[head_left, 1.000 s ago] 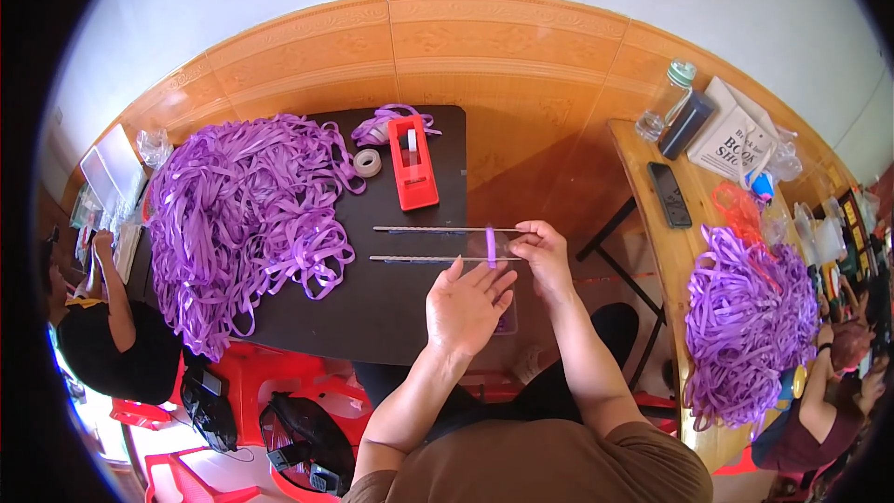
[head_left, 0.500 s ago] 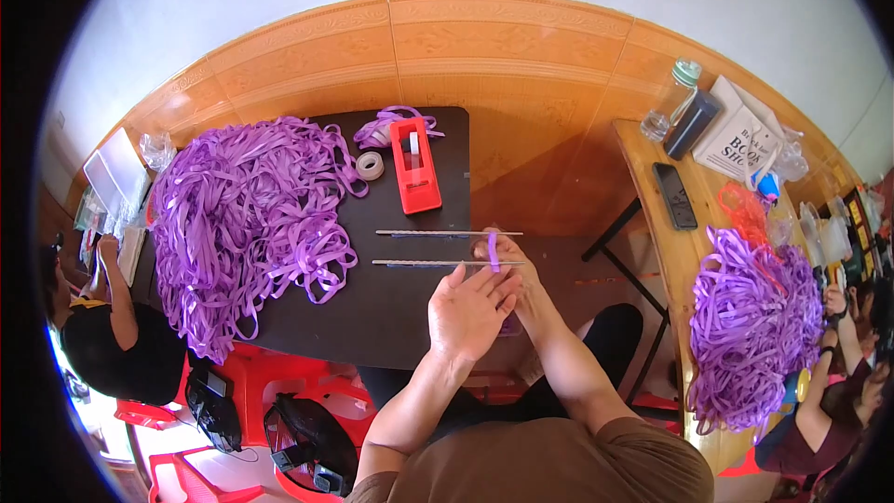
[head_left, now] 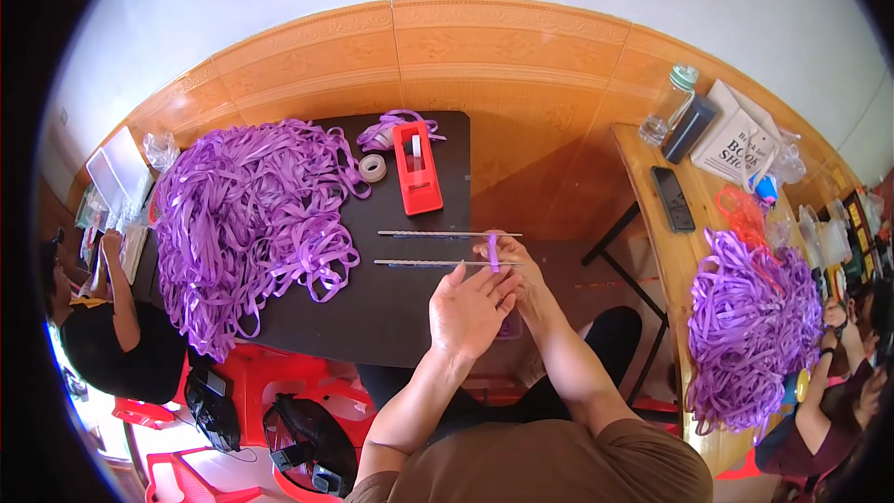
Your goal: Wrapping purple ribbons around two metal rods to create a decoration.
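Purple ribbon strip point(head_left: 494, 252) pinched upright in right hand point(head_left: 510, 265) fingers over metal rods point(head_left: 447, 263); left hand point(head_left: 468, 312) flat, fingers spread, holding nothing. Step in hand: looping strip; next calls for steady placement.

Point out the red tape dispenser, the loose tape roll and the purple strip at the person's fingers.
red tape dispenser point(head_left: 416, 168), head view, middle of its red body.
tape roll point(head_left: 372, 168), head view, on its ring.
purple strip point(head_left: 494, 252), head view, the loop above the fingers.

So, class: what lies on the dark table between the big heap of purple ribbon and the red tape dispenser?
In the head view, a small tape roll lies between the ribbon heap and the red dispenser.
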The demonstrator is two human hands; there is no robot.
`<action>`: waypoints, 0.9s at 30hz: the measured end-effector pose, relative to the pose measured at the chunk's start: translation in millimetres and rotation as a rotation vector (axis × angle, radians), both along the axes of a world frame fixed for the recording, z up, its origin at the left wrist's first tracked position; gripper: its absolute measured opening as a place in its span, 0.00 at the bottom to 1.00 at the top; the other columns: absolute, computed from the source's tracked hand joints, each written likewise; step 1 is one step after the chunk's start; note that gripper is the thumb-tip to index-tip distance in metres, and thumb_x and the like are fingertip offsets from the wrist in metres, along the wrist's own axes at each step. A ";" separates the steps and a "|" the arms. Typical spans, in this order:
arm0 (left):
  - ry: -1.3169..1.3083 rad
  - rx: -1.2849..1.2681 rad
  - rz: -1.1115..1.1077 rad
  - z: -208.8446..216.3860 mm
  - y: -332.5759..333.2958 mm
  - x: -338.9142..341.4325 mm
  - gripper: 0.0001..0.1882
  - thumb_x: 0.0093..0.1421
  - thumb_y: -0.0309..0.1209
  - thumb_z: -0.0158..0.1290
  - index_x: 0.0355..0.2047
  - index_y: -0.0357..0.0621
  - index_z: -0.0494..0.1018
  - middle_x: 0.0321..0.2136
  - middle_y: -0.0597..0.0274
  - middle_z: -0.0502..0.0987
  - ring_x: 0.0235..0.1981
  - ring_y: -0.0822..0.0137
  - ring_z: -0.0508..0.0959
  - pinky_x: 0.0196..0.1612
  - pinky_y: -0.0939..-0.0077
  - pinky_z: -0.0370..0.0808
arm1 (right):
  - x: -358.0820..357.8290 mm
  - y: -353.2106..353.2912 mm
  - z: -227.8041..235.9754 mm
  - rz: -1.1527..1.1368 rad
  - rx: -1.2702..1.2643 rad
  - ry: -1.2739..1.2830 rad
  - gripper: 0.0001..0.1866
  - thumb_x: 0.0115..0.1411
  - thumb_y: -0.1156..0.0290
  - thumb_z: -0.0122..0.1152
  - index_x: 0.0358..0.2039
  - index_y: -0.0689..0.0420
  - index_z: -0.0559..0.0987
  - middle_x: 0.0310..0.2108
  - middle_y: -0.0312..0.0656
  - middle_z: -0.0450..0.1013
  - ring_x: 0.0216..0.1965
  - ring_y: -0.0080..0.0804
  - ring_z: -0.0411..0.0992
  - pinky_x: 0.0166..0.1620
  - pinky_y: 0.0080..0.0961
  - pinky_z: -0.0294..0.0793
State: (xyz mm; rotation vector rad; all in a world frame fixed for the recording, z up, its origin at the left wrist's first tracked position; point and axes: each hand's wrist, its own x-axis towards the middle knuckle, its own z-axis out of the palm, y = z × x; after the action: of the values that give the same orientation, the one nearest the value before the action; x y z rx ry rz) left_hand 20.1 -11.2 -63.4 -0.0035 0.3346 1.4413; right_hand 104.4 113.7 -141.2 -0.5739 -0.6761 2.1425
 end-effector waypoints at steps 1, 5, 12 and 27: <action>0.003 0.000 0.001 0.0 0.0 0.5 0.39 0.61 0.49 0.42 0.60 0.26 0.50 0.58 0.43 0.58 0.60 0.50 0.59 0.59 0.62 0.58 | 1.0 2.1 -3.9 0.012 0.001 -0.028 0.11 0.53 0.78 0.64 0.38 0.58 0.75 0.31 0.41 0.76 0.30 0.23 0.75 0.31 0.16 0.75; -0.003 -0.005 0.001 0.8 0.4 1.4 0.40 0.61 0.49 0.42 0.60 0.26 0.49 0.58 0.43 0.57 0.60 0.50 0.59 0.59 0.62 0.58 | 2.3 5.2 -12.0 0.031 -0.015 -0.035 0.09 0.54 0.79 0.63 0.37 0.59 0.76 0.31 0.41 0.76 0.29 0.23 0.75 0.31 0.17 0.75; 0.000 -0.002 0.001 0.7 -0.6 0.2 0.40 0.61 0.48 0.43 0.61 0.27 0.47 0.57 0.44 0.58 0.59 0.50 0.60 0.57 0.62 0.59 | 15.9 -2.6 -1.6 -0.038 -0.004 -0.065 0.10 0.55 0.83 0.55 0.39 0.61 0.75 0.33 0.45 0.76 0.31 0.31 0.75 0.35 0.24 0.77; -0.016 -0.039 0.008 6.6 0.0 1.9 0.35 0.60 0.47 0.44 0.57 0.28 0.55 0.54 0.46 0.62 0.57 0.52 0.62 0.56 0.65 0.60 | 22.4 -1.3 38.8 0.026 0.180 -0.285 0.25 0.53 0.80 0.60 0.52 0.58 0.69 0.36 0.42 0.73 0.37 0.28 0.74 0.39 0.23 0.74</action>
State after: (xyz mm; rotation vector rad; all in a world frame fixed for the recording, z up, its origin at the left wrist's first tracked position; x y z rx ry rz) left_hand 22.1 -11.1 -56.7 -0.0477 0.3498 1.4421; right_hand 126.8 112.5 -102.4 -0.7828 -1.0252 2.0152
